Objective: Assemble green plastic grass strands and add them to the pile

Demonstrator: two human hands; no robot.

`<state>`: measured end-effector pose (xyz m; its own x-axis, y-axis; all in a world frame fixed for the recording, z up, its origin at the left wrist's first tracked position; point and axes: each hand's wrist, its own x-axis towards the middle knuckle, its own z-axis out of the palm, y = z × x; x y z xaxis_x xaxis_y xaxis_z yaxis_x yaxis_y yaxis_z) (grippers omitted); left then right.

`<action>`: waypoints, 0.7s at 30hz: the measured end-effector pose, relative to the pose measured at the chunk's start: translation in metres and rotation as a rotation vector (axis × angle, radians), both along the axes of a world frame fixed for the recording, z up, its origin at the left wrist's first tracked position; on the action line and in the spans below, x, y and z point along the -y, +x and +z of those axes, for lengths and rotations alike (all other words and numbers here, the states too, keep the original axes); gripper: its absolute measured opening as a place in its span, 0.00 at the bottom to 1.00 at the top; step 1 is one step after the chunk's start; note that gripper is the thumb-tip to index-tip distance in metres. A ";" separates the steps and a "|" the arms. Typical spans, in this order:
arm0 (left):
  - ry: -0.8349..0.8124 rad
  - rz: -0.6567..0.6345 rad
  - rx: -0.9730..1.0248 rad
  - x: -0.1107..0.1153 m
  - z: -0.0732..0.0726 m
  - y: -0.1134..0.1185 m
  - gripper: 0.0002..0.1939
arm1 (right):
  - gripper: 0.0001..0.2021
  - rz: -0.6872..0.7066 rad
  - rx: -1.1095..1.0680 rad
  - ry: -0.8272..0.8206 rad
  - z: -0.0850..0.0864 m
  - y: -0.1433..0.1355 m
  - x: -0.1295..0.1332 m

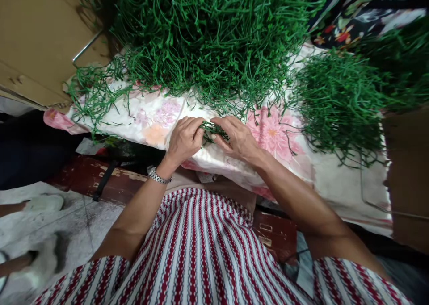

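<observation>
My left hand point(184, 139) and my right hand point(236, 137) meet over a floral cloth point(161, 115) and pinch the same small bunch of green stems point(210, 128) between their fingertips. A metal watch point(158, 176) sits on my left wrist. A big heap of thin green stems point(208, 37) lies just beyond my hands on the cloth. A second, smaller heap of green stems point(338, 99) lies to the right.
Flat cardboard point(36, 41) stands at the upper left. A dark red wooden surface point(100, 180) runs below the cloth. A person's feet in pale shoes point(43, 203) rest on the tiled floor at lower left. Dark patterned fabric point(362, 14) shows at upper right.
</observation>
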<state>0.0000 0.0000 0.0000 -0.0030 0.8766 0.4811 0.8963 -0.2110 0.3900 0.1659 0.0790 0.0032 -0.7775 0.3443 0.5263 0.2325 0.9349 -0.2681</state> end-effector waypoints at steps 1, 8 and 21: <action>-0.002 -0.003 0.004 0.000 0.000 0.000 0.12 | 0.17 0.001 -0.002 0.000 0.000 0.001 0.000; -0.016 -0.014 0.137 0.000 0.003 0.000 0.12 | 0.18 0.012 0.011 -0.066 0.007 0.002 0.000; 0.116 -0.098 0.189 0.001 0.020 0.006 0.21 | 0.19 0.008 -0.095 -0.137 0.015 0.021 -0.010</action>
<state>0.0057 -0.0006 0.0204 -0.0203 0.8161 0.5776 0.7825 -0.3466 0.5172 0.1868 0.0889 0.0180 -0.7297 0.4114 0.5461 0.1926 0.8900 -0.4132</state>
